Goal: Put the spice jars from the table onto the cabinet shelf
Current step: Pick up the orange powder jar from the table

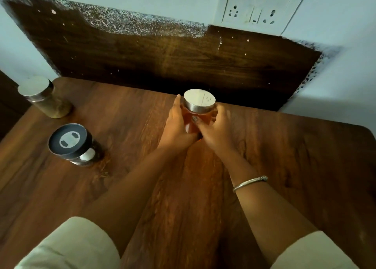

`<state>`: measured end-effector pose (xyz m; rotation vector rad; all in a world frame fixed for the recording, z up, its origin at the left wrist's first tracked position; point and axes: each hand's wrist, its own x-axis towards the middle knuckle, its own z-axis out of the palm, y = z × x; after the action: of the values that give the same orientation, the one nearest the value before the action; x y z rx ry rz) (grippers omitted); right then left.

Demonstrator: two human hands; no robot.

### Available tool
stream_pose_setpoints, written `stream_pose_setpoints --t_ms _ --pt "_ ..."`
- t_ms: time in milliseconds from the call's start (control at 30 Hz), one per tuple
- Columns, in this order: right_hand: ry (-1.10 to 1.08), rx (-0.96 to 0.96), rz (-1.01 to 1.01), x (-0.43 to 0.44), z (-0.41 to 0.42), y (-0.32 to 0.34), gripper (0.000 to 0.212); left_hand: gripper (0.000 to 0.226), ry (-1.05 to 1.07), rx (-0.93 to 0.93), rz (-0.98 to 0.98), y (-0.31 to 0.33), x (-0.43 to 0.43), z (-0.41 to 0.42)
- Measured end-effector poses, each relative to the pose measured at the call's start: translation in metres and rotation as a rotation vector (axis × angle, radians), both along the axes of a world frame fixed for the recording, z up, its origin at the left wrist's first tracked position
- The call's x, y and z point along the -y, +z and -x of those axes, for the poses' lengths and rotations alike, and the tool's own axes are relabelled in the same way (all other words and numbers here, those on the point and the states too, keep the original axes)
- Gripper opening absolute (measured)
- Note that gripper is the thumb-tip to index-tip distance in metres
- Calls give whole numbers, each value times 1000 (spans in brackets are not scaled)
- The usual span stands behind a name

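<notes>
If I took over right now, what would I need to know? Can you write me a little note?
Left hand and right hand: both wrapped around the red jar, which is near the back of the table.
Black-lidded jar and yellow jar: on the table's left side, untouched.
Done: no jar shelved that I can see; the cabinet is out of view.
Left: shelve all three jars.

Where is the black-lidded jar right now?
In the head view, the black-lidded jar stands on the table's left side, nearer the person than the silver-lidded jar.
</notes>
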<state>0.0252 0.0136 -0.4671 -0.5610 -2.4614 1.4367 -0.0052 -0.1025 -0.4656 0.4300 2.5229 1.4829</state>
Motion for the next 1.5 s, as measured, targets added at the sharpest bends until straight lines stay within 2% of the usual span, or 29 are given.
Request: stream_pose_setpoints --t_ms 133,367,500,567,667,833,933,1033,1133,1300,1367,1433,1500 --pt "-30 -101 155 5 -28 46 67 120 8 -58 -110 39 2 -24" --pt "-52 -255 78 15 -79 108 60 123 -44 -293 -41 98 13 -75" --pt "55 -283 104 20 -103 129 58 120 -70 -203 -232 119 24 -94" --pt "136 -283 253 25 -116 136 64 117 -117 -140 -336 129 30 -105" --pt "226 -273 456 33 -131 143 65 115 -195 -78 -390 144 36 -120" --pt "154 -310 461 45 -150 157 45 119 -248 -130 -308 152 50 -141" --pt "126 -305 466 52 -163 164 47 120 -285 -114 -294 153 55 -156" --pt "181 -287 447 57 -178 169 57 119 -289 -80 -384 156 62 -163" --pt "192 -281 447 59 -188 173 55 109 -297 -10 -507 163 71 -167" --pt "233 -278 557 74 -199 180 50 72 -292 80 -630 175 76 -182" --pt "190 -336 523 80 -202 186 48 61 -243 25 -601 177 79 -184" --pt "132 -374 519 86 -204 190 58 48 -219 -82 -489 181 84 -183" --pt "78 -392 481 92 -206 193 65 45 -220 -93 -472 187 88 -188"
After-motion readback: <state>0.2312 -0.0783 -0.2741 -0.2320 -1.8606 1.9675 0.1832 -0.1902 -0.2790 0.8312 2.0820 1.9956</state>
